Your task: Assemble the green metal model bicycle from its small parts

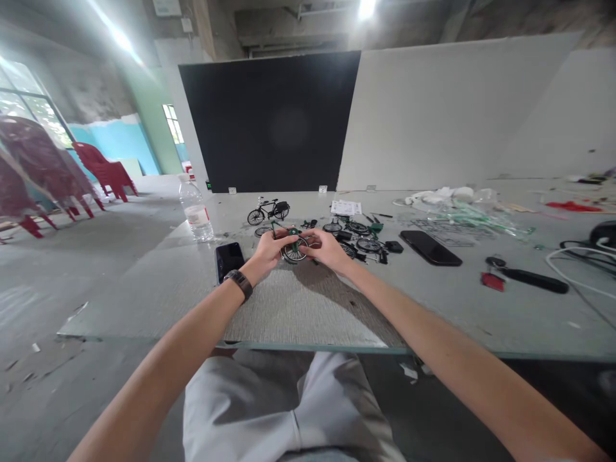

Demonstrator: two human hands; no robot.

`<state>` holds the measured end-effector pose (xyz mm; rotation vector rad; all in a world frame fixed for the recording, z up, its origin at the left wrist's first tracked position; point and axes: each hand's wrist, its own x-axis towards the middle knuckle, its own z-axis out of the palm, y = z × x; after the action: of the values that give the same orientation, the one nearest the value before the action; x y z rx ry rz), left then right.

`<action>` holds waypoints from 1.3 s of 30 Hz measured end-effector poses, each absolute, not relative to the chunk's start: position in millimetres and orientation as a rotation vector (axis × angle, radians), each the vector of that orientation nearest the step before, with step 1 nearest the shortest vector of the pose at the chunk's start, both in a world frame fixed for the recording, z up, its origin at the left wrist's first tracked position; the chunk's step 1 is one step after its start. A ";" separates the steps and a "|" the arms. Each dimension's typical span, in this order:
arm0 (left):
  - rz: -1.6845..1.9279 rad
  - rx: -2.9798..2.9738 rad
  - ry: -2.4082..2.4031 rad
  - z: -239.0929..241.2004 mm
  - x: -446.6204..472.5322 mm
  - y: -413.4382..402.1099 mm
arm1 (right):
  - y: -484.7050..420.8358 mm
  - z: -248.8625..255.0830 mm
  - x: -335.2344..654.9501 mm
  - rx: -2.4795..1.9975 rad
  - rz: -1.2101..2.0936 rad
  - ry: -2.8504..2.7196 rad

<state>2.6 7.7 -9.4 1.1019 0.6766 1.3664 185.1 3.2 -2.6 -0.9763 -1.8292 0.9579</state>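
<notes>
Between my two hands, just above the table, is a green model bicycle (295, 250) with a spoked wheel facing me. My left hand (273, 249) has its fingers closed on the frame side. From the other side, my right hand (323, 249) pinches near the wheel; the fingertips partly hide what they touch. Behind them a black model bicycle (268, 210) stands upright. To the right of my hands lie several loose model bicycle parts (368, 246), among them spoked wheels and small black and green pieces.
A phone (230, 258) and a water bottle (196, 210) are on the left. Another phone (430, 248), a black-handled tool (536, 280), cables and clear plastic bags (481, 208) lie to the right. Printed paper (346, 208) rests before a black panel (274, 122). The glass table's edge (308, 346) is near my lap.
</notes>
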 end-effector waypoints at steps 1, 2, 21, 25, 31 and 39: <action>1.365 1.095 0.668 -8.7 3.0 6.9 | 5.2 -5.0 185.2 -0.963 0.957 -1.831; 1.366 1.093 0.662 -8.1 3.4 6.3 | 7.0 -7.3 185.3 -0.951 0.958 -1.828; 1.364 1.162 0.669 -7.7 4.1 5.2 | -5.6 1.8 180.3 -0.960 0.944 -1.882; 1.339 1.180 0.684 -5.9 3.1 4.5 | -6.7 2.5 177.8 -0.972 0.925 -1.837; 1.283 1.166 0.696 -0.2 3.2 -2.7 | -7.8 1.9 176.7 -0.938 0.893 -1.819; 1.255 1.129 0.660 0.1 4.1 -3.1 | -5.9 -0.4 177.4 -0.926 0.917 -1.792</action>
<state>4.1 -3.1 0.1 1.1286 0.6605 1.2554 177.4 -5.9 -0.4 -0.9255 -1.7921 0.9167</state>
